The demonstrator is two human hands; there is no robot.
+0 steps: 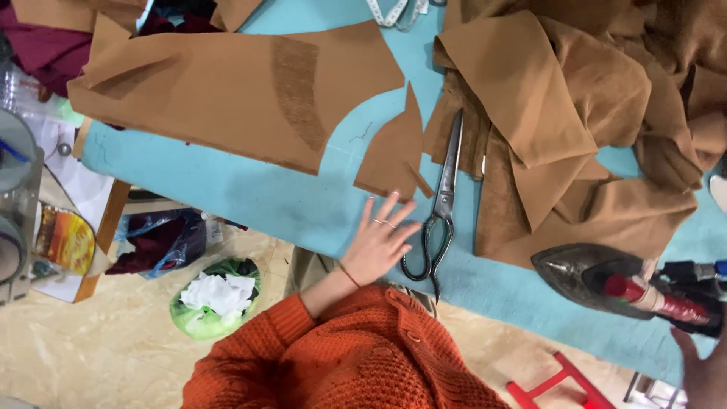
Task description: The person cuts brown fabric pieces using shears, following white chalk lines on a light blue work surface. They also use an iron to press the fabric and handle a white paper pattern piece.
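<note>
Left hand (376, 244) rests flat on blue table (250, 197) beside scissors (439, 204) and brown fabric piece (394, 151).

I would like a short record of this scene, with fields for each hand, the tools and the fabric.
left hand: left hand lies flat and open on the light blue table cover, fingers spread, holding nothing
right hand: right hand shows only partly at the lower right edge; its grip cannot be told
tools: black-handled metal scissors lie beside the left hand; dark old metal iron sits near the right hand
fabric: small cut brown fabric piece just above the left hand; large flat brown fabric piece; heap of folded brown fabric
</note>
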